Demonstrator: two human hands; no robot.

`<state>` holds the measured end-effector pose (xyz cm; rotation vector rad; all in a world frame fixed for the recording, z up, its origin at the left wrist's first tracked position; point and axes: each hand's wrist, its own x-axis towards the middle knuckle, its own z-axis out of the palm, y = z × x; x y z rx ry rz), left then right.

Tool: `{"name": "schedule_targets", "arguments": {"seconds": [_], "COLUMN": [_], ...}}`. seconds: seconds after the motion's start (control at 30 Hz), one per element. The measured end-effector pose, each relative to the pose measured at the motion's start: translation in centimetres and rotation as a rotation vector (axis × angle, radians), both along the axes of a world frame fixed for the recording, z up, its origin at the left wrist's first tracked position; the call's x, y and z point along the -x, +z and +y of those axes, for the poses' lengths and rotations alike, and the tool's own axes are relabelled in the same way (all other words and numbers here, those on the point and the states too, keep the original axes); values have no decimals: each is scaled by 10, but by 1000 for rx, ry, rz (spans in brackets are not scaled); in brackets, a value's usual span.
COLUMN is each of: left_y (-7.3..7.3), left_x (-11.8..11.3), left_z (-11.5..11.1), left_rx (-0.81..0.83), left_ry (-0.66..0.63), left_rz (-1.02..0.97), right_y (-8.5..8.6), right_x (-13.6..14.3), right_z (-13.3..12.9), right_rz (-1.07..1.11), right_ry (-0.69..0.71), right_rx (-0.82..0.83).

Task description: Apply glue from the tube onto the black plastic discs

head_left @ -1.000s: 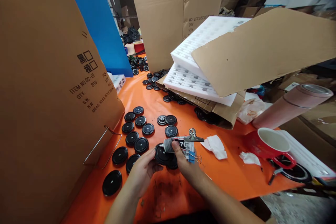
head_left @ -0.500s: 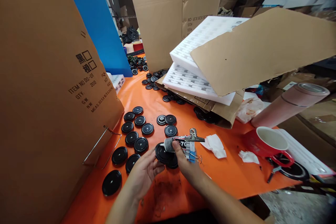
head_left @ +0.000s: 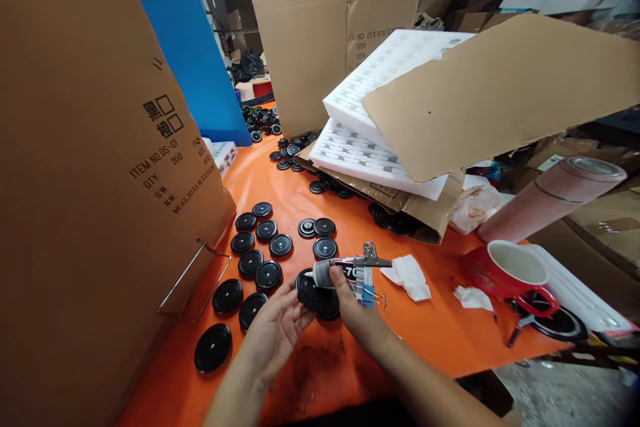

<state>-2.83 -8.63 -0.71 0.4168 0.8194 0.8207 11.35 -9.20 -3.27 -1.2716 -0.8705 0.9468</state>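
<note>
My left hand (head_left: 280, 320) is closed on the edge of a round black disc (head_left: 311, 293), tilted a little above the table. In my right hand (head_left: 353, 303) is a glue tube (head_left: 345, 272) with a white nozzle, which points at the face of that disc; whether the tip touches it I cannot tell. A metal bulldog clip (head_left: 371, 255) and a blue binder clip (head_left: 369, 295) pinch the tube's rear end. Another black disc (head_left: 330, 308) shows just behind the held one, partly hidden. Several more discs (head_left: 269, 275) lie in loose rows left of my hands.
Orange sheeting (head_left: 425, 340) covers the table. A large carton (head_left: 100, 213) with a bent wire stand (head_left: 183, 277) borders the left. White foam trays (head_left: 370, 153) and cardboard (head_left: 490, 93) lean at the back right. Crumpled tissue (head_left: 409, 277), a red mug (head_left: 495, 273) and a pink flask (head_left: 545, 200) stand right.
Almost nothing differs. The tube and its clips have shifted very slightly, and both hands keep their hold.
</note>
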Motion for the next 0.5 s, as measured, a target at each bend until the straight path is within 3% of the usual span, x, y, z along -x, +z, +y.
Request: {"name": "schedule_targets", "arguments": {"seconds": [0.27, 0.5], "left_y": [-3, -7], "left_x": [-2, 0], "left_z": [-1, 2], "left_rx": [-63, -156], "left_ry": [-15, 40], "left_rz": [145, 328], "right_y": [-8, -9], "right_x": [-3, -14], "right_z": [2, 6], "right_rz": [-38, -242], "right_ry": [6, -25], "right_rx": [-11, -93]}}
